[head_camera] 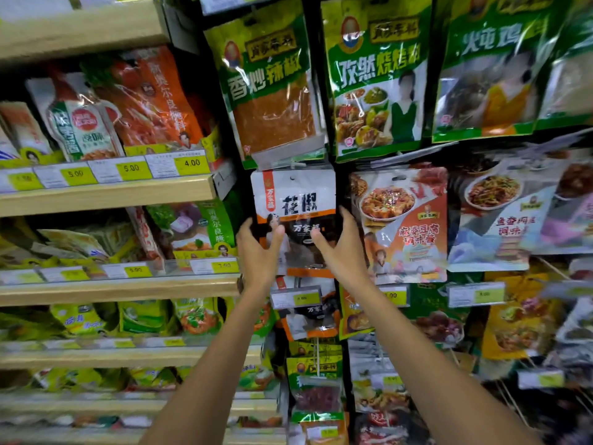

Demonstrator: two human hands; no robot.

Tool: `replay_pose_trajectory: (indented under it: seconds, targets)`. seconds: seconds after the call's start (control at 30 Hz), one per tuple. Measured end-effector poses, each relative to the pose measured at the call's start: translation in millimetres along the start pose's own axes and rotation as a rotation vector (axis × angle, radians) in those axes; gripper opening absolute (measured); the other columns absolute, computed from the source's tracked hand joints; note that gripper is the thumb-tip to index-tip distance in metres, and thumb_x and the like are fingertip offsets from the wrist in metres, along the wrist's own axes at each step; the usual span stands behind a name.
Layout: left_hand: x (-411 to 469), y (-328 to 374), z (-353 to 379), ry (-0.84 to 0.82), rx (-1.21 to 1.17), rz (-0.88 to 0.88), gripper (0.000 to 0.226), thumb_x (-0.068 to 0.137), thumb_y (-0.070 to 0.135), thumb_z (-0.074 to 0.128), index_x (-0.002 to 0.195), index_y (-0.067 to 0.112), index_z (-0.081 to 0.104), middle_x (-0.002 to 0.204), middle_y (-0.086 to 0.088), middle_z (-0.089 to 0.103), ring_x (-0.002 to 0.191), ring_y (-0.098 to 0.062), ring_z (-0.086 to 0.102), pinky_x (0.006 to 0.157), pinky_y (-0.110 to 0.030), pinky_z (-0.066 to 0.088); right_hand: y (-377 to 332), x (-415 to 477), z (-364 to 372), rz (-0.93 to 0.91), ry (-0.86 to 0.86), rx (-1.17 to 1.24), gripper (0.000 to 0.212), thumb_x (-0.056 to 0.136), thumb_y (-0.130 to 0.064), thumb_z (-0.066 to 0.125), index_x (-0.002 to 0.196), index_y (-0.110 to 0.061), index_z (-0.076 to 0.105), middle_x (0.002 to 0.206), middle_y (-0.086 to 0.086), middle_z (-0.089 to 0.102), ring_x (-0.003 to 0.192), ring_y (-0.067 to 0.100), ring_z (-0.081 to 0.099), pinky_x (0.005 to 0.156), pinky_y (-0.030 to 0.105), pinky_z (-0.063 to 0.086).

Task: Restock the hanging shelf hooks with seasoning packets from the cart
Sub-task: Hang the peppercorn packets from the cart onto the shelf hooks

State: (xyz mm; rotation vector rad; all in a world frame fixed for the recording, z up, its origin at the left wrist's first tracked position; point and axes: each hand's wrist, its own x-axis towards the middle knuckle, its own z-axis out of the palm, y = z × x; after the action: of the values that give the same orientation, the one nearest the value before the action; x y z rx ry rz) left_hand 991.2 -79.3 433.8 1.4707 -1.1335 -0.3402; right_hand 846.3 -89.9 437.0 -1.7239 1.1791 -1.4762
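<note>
The left hand [256, 252] and right hand [345, 248] pinch the peppercorn packet [296, 200] by its lower sides, with the fingers [276, 233] curled round it. This likely keeps its hang hole [292, 178] free for hanging.

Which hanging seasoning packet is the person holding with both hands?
The white, black and orange packet, below the green packet with the red powder window. The left hand and right hand grip its sides; no other packet is held.

White, black, orange-trimmed packet [294, 220]; yellow price tags [192, 164].
</note>
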Motion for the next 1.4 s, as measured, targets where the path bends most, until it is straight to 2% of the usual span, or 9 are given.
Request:
replay_pose_trajectory:
  seconds: [0.07,0.17,0.27,0.4,0.53,0.87,1.0,1.23,1.4]
  targets:
    - [-28.5,8.8,9.7,0.155,0.148,0.235,0.042,0.095,0.031,0.056,0.128,0.008,0.047,0.128,-0.010,0.049,0.119,-0.026,0.047,0.098,-0.036,0.042,2.9,-15.1,-21.4,-0.047,0.054,-0.039,0.054,0.095,-0.029,0.058,0.142,-0.017,0.036,0.141,-0.003,0.044,0.128,0.004,0.041,0.106,0.021,0.034]
    - [-55.1,35.2,46.5,0.026,0.154,0.464,0.025,0.096,0.018,0.055,0.116,0.004,0.054,0.116,-0.012,0.053,0.109,-0.026,0.052,0.089,-0.020,0.037,14.3,-18.1,-75.1,-0.081,0.237,-0.090,0.038,0.094,-0.019,0.059,0.130,-0.013,0.049,0.123,-0.004,0.051,0.115,0.003,0.048,0.094,0.010,0.034]
    - [-62.9,57.7,89.7,-0.161,0.107,0.403,0.038,0.097,0.017,0.054,0.131,0.002,0.046,0.133,-0.015,0.046,0.123,-0.025,0.045,0.096,-0.019,0.033,34.2,-6.8,-124.9,-0.040,0.330,-0.186,0.042,0.093,-0.016,0.061,0.130,-0.005,0.046,0.129,0.010,0.047,0.123,0.023,0.045,0.099,0.023,0.033]
    - [-62.5,68.2,132.6,-0.237,0.028,0.201,0.073,0.094,0.029,0.059,0.150,0.007,0.018,0.156,-0.013,0.020,0.143,-0.025,0.022,0.114,-0.034,0.025,59.1,10.8,-151.2,0.048,0.186,-0.209,0.070,0.091,-0.027,0.064,0.145,-0.004,0.026,0.147,0.015,0.032,0.136,0.030,0.034,0.110,0.046,0.033]
    - [-53.5,60.4,151.9,-0.322,-0.002,0.031,0.100,0.086,0.034,0.069,0.153,0.012,-0.004,0.161,-0.005,0.007,0.147,-0.021,0.013,0.118,-0.040,0.020,75.4,27.2,-149.2,0.094,0.069,-0.167,0.092,0.083,-0.027,0.073,0.150,-0.004,0.014,0.155,0.014,0.026,0.142,0.026,0.027,0.115,0.043,0.027]
    - [-34.0,49.8,165.6,-0.295,0.021,0.046,0.100,0.085,0.037,0.069,0.152,0.017,-0.003,0.161,-0.001,0.007,0.147,-0.017,0.012,0.110,-0.023,0.016,98.2,58.2,-131.0,0.142,0.032,-0.079,0.101,0.080,-0.030,0.076,0.151,-0.004,0.010,0.154,0.013,0.030,0.140,0.025,0.032,0.114,0.038,0.029]
    - [-29.0,40.4,161.5,-0.321,0.030,0.110,0.106,0.079,0.036,0.075,0.152,0.013,0.002,0.156,-0.007,0.026,0.141,-0.022,0.029,0.112,-0.039,0.033,105.2,61.2,-125.3,0.106,0.090,-0.082,0.096,0.079,-0.029,0.077,0.150,-0.005,0.016,0.150,0.013,0.037,0.137,0.025,0.036,0.111,0.035,0.031]
    - [-38.1,41.1,156.9,-0.382,-0.039,0.163,0.125,0.061,0.083,0.054,0.153,0.015,0.004,0.158,-0.005,0.022,0.144,-0.021,0.024,0.113,-0.046,0.031,103.6,54.8,-124.1,0.120,0.115,-0.133,0.102,0.079,-0.039,0.074,0.152,-0.007,0.011,0.155,0.012,0.029,0.142,0.027,0.030,0.113,0.046,0.030]
    - [-46.8,39.9,154.5,-0.377,-0.058,0.138,0.106,0.075,0.060,0.062,0.153,0.013,0.008,0.156,-0.007,0.026,0.143,-0.023,0.028,0.113,-0.039,0.031,94.9,41.9,-128.2,0.082,0.149,-0.140,0.100,0.078,-0.036,0.075,0.151,-0.005,0.014,0.154,0.012,0.030,0.142,0.026,0.030,0.113,0.046,0.030]
